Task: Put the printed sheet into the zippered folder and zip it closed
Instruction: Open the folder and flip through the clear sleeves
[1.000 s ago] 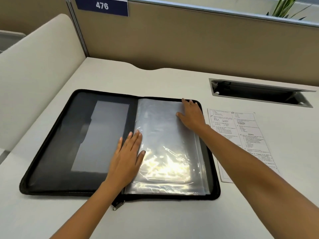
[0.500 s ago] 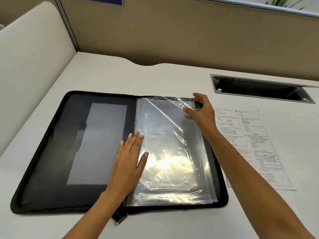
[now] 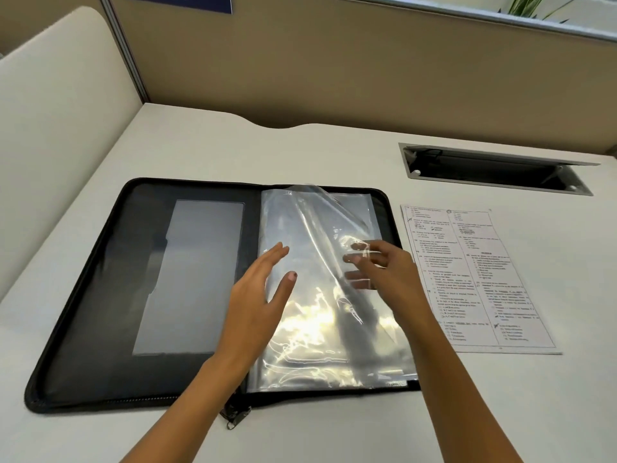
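The black zippered folder (image 3: 110, 262) lies open flat on the desk, with a grey pocket on its left panel and a stack of clear plastic sleeves (image 3: 317, 355) on the right panel. My left hand (image 3: 257, 302) hovers flat over the sleeves near the spine, fingers apart. My right hand (image 3: 384, 272) has its fingers slid under the top clear sleeve (image 3: 320, 228), which is lifted and curling toward the left. The printed sheet (image 3: 474, 279) lies flat on the desk just right of the folder. The zipper pull (image 3: 235, 417) hangs at the folder's near edge.
A metal cable tray opening (image 3: 494, 170) is sunk in the desk behind the sheet. Beige partition walls (image 3: 334, 68) close the back and left sides. A plant (image 3: 531, 5) shows above the partition at top right.
My right hand has moved from the sleeve's far corner toward the middle, lifting the top sleeve higher with fingers under it. My left hand has risen slightly off the sleeves.
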`<state>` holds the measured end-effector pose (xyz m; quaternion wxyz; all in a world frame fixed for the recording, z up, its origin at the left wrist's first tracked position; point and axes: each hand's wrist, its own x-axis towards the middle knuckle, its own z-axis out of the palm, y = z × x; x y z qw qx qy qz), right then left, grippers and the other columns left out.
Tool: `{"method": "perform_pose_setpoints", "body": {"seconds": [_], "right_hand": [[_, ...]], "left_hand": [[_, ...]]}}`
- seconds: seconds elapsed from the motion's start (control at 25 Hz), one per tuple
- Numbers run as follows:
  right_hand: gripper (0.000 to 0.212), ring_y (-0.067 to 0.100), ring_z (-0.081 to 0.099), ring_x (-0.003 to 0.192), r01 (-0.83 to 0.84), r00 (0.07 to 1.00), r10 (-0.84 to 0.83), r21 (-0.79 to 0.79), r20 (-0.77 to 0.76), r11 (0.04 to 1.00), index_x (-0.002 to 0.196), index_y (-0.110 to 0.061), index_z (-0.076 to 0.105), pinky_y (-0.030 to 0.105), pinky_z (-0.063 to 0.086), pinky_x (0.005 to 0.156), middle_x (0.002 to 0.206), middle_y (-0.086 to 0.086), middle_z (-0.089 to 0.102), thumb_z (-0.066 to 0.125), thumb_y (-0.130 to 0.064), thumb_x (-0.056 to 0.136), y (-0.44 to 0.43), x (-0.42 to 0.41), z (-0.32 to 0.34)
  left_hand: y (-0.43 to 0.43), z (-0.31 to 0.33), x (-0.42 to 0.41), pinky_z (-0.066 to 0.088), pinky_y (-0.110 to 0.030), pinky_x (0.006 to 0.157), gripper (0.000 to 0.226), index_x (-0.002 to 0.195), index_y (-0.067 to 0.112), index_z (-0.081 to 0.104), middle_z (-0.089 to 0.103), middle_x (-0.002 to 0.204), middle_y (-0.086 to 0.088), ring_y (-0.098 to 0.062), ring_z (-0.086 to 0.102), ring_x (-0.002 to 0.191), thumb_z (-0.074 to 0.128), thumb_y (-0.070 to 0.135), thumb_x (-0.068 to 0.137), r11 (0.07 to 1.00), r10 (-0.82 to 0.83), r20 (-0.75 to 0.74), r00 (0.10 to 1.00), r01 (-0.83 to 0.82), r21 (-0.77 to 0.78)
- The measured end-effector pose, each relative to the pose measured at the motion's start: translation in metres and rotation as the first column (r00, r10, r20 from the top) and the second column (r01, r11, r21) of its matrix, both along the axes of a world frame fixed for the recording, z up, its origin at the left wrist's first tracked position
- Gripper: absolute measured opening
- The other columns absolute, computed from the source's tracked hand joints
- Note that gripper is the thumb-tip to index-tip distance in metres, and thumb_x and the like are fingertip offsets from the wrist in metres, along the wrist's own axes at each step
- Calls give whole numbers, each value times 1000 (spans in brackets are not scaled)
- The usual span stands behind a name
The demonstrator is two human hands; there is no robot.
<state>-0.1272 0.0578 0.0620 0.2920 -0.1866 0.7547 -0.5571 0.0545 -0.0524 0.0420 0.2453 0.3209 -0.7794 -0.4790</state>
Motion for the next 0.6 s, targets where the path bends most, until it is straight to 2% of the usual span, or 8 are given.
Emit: {"method": "perform_pose_setpoints", "body": {"seconds": [0.12,0.2,0.28,0.4,0.52,0.6], "right_hand": [[20,22,73,74,-109,991,119,-150,58,983,105,-11,68,30,59,62,95,8,74,64,-4,87,-13,35,21],[23,21,72,84,-219,976,218,-144,-28,965,113,-11,67,34,61,72,101,9,73,61,-11,91,-27,59,24],[26,18,70,94,-312,947,299,-109,-117,944,118,-13,65,37,58,84,107,7,72,53,-20,96,-40,79,22],[30,18,67,101,-371,928,359,-141,-101,918,121,-11,63,36,56,89,112,9,70,43,-19,101,-53,94,16],[26,16,67,98,-323,940,302,-129,-161,937,116,-10,64,33,56,88,109,7,71,44,-13,100,-57,87,8],[24,11,66,97,-262,938,240,-58,-249,963,114,-13,66,29,54,90,108,2,71,47,-12,98,-57,70,2]], "left_hand": [[-1,18,-2,45,-23,98,48,128,34,54,59,125,18,4,55,114,53,52,84,954,27,-96,995,3,301],[-5,26,-2,51,-30,94,48,122,26,61,68,116,6,-8,64,107,51,53,83,876,59,-192,980,42,481],[-10,30,0,56,-31,87,44,117,18,64,72,107,-4,-15,68,100,50,48,87,859,89,-217,972,35,511],[-25,26,14,58,-29,81,27,118,18,62,73,103,-5,-17,71,94,54,27,93,846,220,-151,964,-112,521],[-52,14,34,55,-29,84,20,106,20,66,71,110,-2,-14,70,93,55,11,92,806,308,-72,949,-220,549],[-74,6,47,58,-29,80,20,110,6,63,70,107,-9,-14,71,86,53,5,93,778,344,7,939,-290,558]]}}
